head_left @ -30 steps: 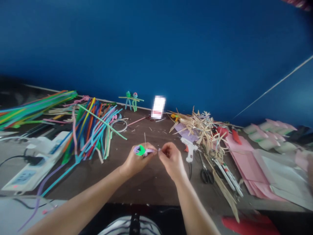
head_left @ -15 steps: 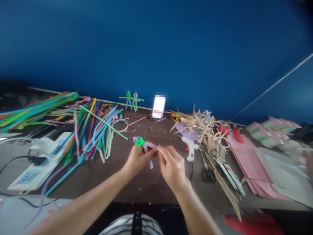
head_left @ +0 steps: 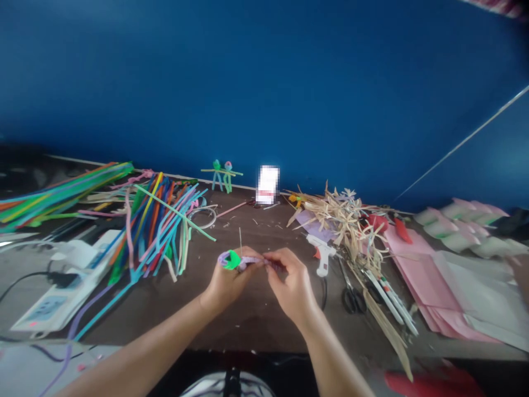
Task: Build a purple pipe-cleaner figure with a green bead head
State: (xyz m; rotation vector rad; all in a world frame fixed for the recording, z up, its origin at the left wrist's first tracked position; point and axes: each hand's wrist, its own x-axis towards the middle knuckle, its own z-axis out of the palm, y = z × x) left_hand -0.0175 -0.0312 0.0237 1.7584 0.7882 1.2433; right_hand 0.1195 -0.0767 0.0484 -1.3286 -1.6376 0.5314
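A small pipe cleaner figure (head_left: 230,259) in green and lilac is held in my left hand (head_left: 227,286), its green part showing above the thumb side. Toward the right stretches a twisted lilac limb of the figure, pinched at its end by my right hand (head_left: 292,286). The fingertips of both hands nearly meet there, over the middle of the brown table. A thin pale stalk stands up behind the left hand. Part of the figure is hidden by my fingers.
Many coloured pipe cleaners (head_left: 165,220) lie left, beside a white power strip (head_left: 53,300). Two finished-looking figures (head_left: 222,175) and a blurred bright screen (head_left: 268,184) stand at the back. Right are a glue gun (head_left: 321,255), scissors (head_left: 352,298), dried strips (head_left: 343,220) and pink sheets (head_left: 417,270).
The figure has turned in my left hand, so the lilac piece that hung below no longer shows. My right fingers have curled further around the limb's end.
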